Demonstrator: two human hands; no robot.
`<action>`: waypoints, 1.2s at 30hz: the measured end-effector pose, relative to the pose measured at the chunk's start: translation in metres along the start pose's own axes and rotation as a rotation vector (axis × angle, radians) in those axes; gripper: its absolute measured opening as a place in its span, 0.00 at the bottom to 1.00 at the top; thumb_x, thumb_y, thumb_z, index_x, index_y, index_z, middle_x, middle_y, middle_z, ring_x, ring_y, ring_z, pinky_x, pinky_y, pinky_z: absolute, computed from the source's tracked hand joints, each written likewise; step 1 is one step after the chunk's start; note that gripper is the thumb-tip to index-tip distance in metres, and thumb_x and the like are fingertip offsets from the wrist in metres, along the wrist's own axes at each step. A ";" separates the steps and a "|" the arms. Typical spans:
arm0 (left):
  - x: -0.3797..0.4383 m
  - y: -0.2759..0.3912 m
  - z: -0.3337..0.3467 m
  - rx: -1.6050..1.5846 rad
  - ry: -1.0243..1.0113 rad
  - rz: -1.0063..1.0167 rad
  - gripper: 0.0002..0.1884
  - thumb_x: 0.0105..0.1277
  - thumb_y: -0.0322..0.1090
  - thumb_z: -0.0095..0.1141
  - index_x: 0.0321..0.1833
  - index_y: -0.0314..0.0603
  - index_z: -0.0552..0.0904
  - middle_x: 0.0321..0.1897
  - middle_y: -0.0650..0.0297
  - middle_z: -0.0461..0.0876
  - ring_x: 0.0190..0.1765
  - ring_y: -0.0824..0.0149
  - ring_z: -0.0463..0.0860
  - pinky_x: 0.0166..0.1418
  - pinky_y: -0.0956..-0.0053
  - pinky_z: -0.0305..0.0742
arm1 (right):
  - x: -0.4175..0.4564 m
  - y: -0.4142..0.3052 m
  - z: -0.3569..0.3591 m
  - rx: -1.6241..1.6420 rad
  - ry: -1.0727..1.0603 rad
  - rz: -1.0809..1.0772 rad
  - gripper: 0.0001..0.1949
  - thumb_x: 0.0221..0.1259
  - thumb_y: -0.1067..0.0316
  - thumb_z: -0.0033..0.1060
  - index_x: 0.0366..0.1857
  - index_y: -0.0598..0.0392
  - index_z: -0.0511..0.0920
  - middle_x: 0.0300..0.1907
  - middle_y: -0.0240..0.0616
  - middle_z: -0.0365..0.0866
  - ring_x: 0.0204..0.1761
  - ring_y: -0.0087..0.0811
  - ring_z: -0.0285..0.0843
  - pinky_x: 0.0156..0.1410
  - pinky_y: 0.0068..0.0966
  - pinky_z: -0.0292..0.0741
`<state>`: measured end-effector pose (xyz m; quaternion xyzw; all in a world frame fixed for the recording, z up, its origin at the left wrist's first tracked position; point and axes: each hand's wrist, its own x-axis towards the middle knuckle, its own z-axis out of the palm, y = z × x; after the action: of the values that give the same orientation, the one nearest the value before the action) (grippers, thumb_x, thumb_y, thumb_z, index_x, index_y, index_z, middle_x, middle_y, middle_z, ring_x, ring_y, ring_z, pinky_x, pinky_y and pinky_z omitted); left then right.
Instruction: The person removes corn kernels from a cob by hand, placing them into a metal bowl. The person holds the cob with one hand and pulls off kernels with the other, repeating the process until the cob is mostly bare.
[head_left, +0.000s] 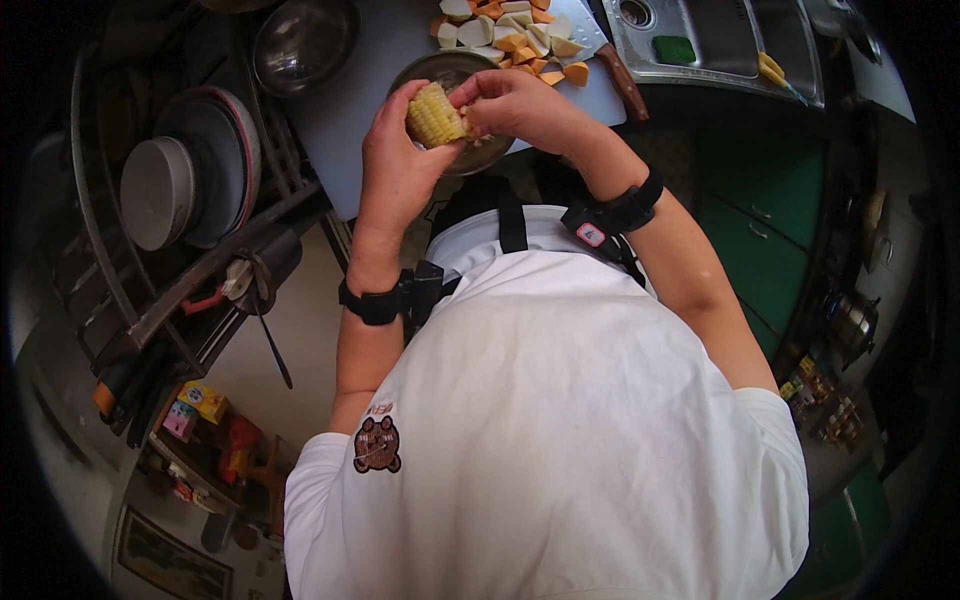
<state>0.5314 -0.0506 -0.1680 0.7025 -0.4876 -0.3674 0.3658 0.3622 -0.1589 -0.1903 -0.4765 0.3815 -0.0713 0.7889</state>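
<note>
My left hand (401, 157) grips a piece of corn on the cob (433, 116) with pale yellow kernels. The fingertips of my right hand (499, 105) are at the right end of the cob, and whether they pinch a kernel cannot be told. Both hands are over a metal bowl (487, 159), where a few loose kernels show. Behind the bowl, chunks of orange and whitish root vegetable (517, 41) lie heaped on a pale cutting board (330, 150). A cleaver with a wooden handle (622, 79) rests on the board's right side.
An empty-looking metal bowl (306, 45) is at the board's upper left. A metal rack (217, 259) with pans (157, 193) stands at left. At the upper right is a steel sink (712, 45) with a green scouring pad (673, 49). Green cabinets (757, 202) are below it.
</note>
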 end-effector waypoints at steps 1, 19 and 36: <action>0.000 0.001 -0.001 0.016 -0.002 0.003 0.36 0.52 0.28 0.78 0.66 0.38 0.78 0.59 0.56 0.84 0.61 0.63 0.84 0.66 0.67 0.78 | -0.001 -0.004 0.001 0.039 0.009 0.020 0.17 0.61 0.63 0.72 0.49 0.63 0.83 0.43 0.38 0.83 0.40 0.24 0.84 0.49 0.20 0.82; 0.001 0.004 -0.016 0.075 -0.003 0.028 0.38 0.49 0.23 0.74 0.68 0.45 0.77 0.63 0.58 0.76 0.66 0.58 0.79 0.70 0.64 0.76 | 0.007 -0.005 0.006 -0.284 0.016 -0.143 0.14 0.68 0.69 0.54 0.51 0.59 0.85 0.47 0.33 0.87 0.48 0.20 0.83 0.58 0.20 0.79; 0.003 0.006 0.000 0.191 0.025 0.166 0.37 0.47 0.23 0.75 0.65 0.41 0.79 0.58 0.54 0.83 0.61 0.53 0.83 0.66 0.62 0.79 | 0.006 -0.017 0.014 -0.241 0.160 -0.064 0.14 0.67 0.60 0.69 0.45 0.62 0.84 0.36 0.36 0.85 0.36 0.22 0.85 0.44 0.21 0.84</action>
<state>0.5298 -0.0548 -0.1626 0.6960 -0.5720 -0.2789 0.3325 0.3800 -0.1617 -0.1762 -0.5724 0.4336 -0.0881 0.6903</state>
